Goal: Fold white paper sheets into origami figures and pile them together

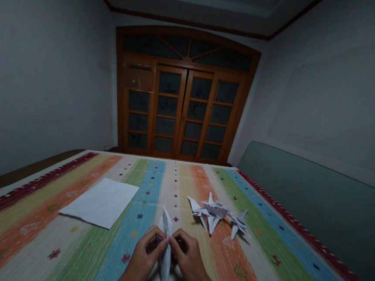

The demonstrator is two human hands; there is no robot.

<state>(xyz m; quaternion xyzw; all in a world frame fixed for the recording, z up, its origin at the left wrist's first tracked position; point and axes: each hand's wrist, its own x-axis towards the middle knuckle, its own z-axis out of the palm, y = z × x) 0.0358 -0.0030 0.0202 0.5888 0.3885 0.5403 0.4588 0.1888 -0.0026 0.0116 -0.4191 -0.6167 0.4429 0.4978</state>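
A long folded paper piece [166, 243] stands nearly upright, pinched between the left hand [144, 255] and right hand [190, 263] near the striped cloth's [33, 249] near edge. A spiky origami figure [213, 212] lies farther right; a flat white sheet [101, 203] lies left.

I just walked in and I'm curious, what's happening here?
A person's left hand and right hand are pinching a narrow folded white paper. Beside it lie a spiky paper model and a smaller paper model. A flat white sheet lies on the other side, all on a striped cloth.
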